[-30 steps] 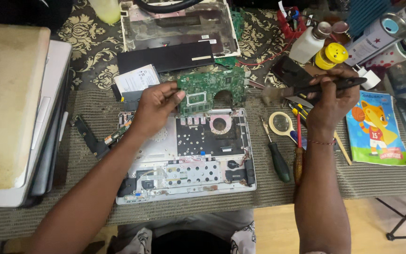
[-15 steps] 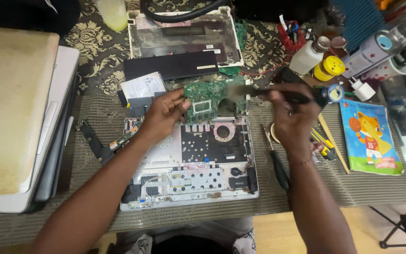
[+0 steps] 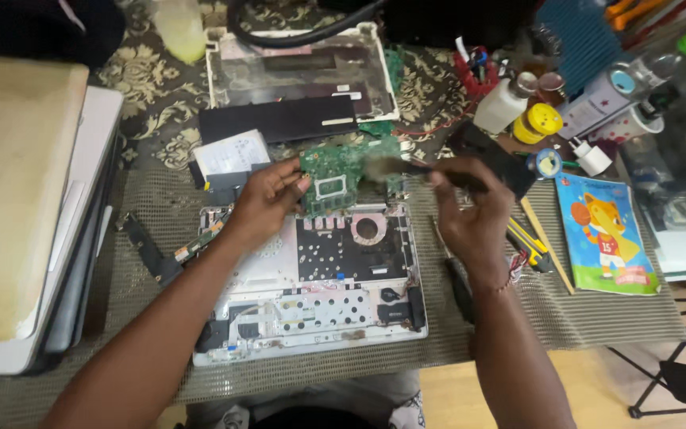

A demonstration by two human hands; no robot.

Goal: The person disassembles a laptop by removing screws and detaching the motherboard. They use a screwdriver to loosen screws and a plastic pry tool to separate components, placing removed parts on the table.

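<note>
Hands: my left hand (image 3: 267, 202) is pinching the green circuit board (image 3: 343, 176) upright; my right hand (image 3: 470, 214) is gripping a brush (image 3: 406, 167).
Change: I am now sweeping bristles across the board, closer than before.
Surroundings: the opened laptop chassis (image 3: 311, 306) is lying beneath on the tabletop (image 3: 597, 318).

The brush (image 3: 406, 167) in the right hand (image 3: 474, 210) is smeared by motion blur, so its bristles cannot be made out. The left hand (image 3: 267, 199) hides the left edge of the green circuit board (image 3: 343, 179). The stacked laptops (image 3: 25, 206) run off the left edge, and the clutter at top right is too blurred to tell apart.
</note>
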